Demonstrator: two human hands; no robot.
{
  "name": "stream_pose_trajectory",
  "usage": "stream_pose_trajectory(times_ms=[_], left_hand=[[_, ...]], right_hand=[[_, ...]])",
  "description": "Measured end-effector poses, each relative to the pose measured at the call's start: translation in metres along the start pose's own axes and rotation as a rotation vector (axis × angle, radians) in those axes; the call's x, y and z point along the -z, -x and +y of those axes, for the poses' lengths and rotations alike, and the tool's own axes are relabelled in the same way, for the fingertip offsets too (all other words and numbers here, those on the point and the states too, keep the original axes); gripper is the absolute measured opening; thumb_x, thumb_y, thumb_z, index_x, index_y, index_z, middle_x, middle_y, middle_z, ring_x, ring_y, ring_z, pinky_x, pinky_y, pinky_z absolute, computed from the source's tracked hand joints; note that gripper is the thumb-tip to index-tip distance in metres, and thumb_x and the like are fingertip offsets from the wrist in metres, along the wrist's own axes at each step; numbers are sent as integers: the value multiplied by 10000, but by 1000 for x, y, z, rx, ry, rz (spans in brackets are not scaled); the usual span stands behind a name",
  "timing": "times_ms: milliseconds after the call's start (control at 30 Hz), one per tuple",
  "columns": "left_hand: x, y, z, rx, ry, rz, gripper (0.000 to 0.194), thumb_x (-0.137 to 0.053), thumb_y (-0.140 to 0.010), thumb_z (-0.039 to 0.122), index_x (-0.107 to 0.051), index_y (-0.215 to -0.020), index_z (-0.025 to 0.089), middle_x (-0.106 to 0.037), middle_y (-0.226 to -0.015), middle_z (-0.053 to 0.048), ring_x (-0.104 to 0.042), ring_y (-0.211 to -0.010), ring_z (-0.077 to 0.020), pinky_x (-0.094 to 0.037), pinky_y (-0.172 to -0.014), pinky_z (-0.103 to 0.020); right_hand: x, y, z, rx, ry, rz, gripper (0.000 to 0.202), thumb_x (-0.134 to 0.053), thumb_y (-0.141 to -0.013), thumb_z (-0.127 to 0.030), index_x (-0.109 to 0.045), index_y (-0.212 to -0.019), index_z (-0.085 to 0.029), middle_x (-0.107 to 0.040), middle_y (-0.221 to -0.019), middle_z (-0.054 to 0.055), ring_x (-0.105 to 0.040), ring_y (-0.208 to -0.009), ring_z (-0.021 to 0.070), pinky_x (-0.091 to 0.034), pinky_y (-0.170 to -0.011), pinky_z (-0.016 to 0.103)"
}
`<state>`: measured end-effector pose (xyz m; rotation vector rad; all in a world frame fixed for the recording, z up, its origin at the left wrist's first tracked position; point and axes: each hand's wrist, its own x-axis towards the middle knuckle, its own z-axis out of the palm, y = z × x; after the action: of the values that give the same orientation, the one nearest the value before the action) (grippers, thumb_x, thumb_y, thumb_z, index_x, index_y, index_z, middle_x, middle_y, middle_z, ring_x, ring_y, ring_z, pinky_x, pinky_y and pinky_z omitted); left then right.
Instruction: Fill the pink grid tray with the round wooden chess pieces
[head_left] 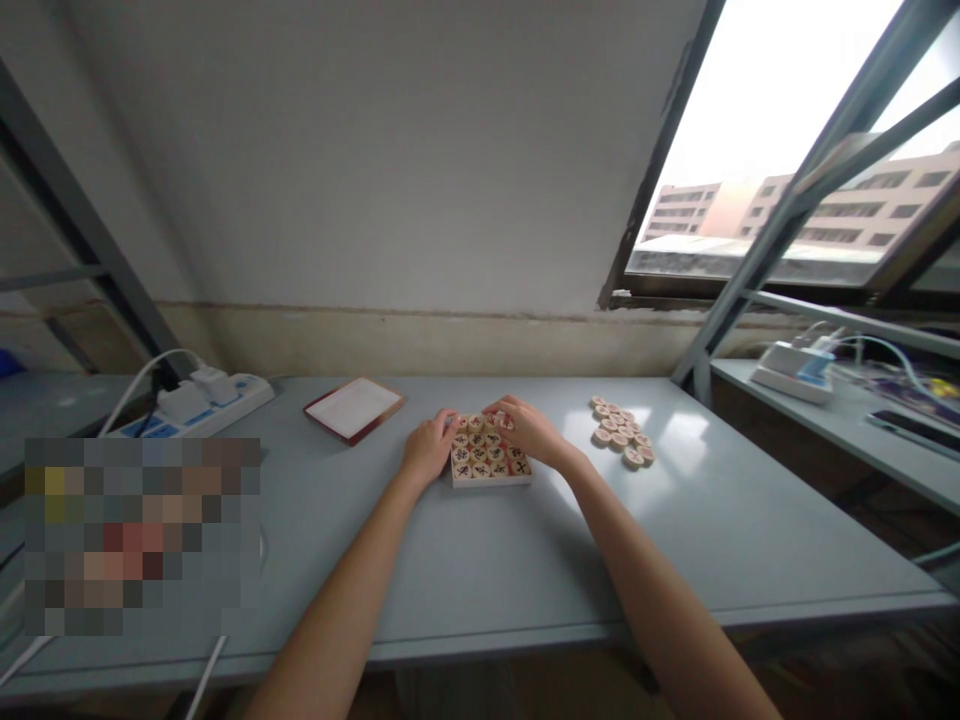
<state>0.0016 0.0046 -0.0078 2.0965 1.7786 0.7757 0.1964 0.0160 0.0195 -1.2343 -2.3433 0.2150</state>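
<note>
Round wooden Chinese chess pieces (478,454), with dark and red characters, lie in rows in a shallow white box (491,482) in the middle of the desk. My left hand (430,446) grips the left side of the box, its fingers curled at the far left corner. Over the far right corner arches my right hand (531,432), its fingertips closed on a chess piece there. The fingers partly cover that corner. To the right, several loose chess pieces (621,430) lie in a cluster on the desk.
The box's lid (354,408), white inside with a reddish edge, lies to the left. Power strips (214,402) with plugs and cables stand at the left and on a side shelf. A pixelated patch hides the desk's left front. A wall bounds the blue-grey desk (480,580).
</note>
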Motion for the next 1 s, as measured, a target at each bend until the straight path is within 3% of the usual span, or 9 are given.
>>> stream_pose_trajectory(times_ms=[300, 400, 567, 633, 700, 833, 1000], left_hand=[[0, -1, -2, -12, 10, -6, 384, -269, -870, 412, -506, -1098, 214, -634, -952, -72, -577, -867, -177, -398, -704, -249], [-1, -1, -2, -15, 6, -5, 384, -259, -869, 419, -505, -1088, 221, -634, -949, -72, -576, -874, -185, -399, -715, -260], [-2, 1, -1, -29, 12, 38, 360, -273, -869, 369, -410, -1139, 175, -631, -896, -77, -576, -862, -189, -400, -711, -266], [1, 2, 0, 15, -3, 81, 339, -266, -867, 304, -356, -1150, 140, -626, -847, -75, -584, -804, -184, -397, -673, -260], [8, 3, 0, 61, -73, 103, 292, -266, -848, 237, -384, -1097, 140, -618, -833, -78, -583, -764, -182, -384, -642, -257], [26, 1, -6, 63, -197, -31, 211, -322, -802, 240, -526, -826, 192, -620, -778, -65, -569, -746, -193, -355, -617, -260], [32, -7, -18, -2, 48, -236, 319, -358, -771, 389, -547, -624, 179, -589, -650, -20, -524, -659, -157, -339, -591, -233]], right_hand=[[6, 2, 4, -6, 33, 3, 292, -499, -773, -212, -544, -1061, -235, -541, -1038, 48, -531, -822, 135, -407, -728, 253], [15, 3, 6, -35, 134, 116, 306, -465, -775, -180, -542, -1062, -256, -521, -1087, 41, -494, -936, 163, -380, -787, 293], [28, 15, 37, -504, 476, 445, 332, -425, -763, -180, -546, -1072, -198, -442, -1214, 112, -385, -1083, 263, -305, -844, 433], [26, 24, 57, -661, 554, 495, 375, -425, -762, -215, -513, -1121, -155, -343, -1304, 147, -303, -1158, 295, -270, -864, 487], [21, 34, 75, -771, 564, 462, 411, -428, -764, -268, -495, -1143, -125, -320, -1318, 180, -256, -1190, 316, -246, -868, 526], [13, 44, 95, -873, 466, 376, 376, -413, -770, -296, -531, -1109, -185, -480, -1199, 154, -354, -1128, 310, -241, -860, 541], [17, 38, 92, -791, 434, 381, 302, -417, -765, -203, -597, -999, -265, -601, -1036, 82, -460, -1009, 270, -199, -879, 534]])
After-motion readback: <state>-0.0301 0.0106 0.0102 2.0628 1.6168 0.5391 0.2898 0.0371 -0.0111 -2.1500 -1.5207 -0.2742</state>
